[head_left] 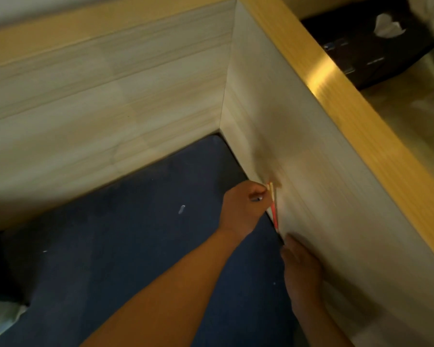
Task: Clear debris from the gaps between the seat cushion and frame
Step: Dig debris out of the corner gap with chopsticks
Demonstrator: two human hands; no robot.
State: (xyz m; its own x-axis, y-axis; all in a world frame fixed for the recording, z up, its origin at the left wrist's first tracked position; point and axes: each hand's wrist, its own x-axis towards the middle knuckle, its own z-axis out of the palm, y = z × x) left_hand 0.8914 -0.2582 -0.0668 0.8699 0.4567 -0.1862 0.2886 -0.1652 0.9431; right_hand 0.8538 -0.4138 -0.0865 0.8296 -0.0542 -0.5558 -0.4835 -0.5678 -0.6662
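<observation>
Looking down into the corner of a wooden frame, pale boards meeting at a right angle with a yellowish rail along the top, and a dark blue cushion filling the floor of it. The left hand is curled into a loose fist right at the seam where the cushion meets the right-hand board, fingers closed around the top of a thin stick, pale at the upper end and red lower down. The stick runs down along the board, its lower tip at the dark gap between cushion and frame. Just below it the right hand lies flat against the same board, fingertips at the gap beside the stick's tip; it is blurred, and I cannot tell whether those fingers grip anything or only press at the edge. On the open cushion, well apart from both hands, sits a small white scrap, with a couple of tinier pale specks farther out. Beyond the rail, at upper right, something dark with a white crumpled piece on it, too blurred to make out.
</observation>
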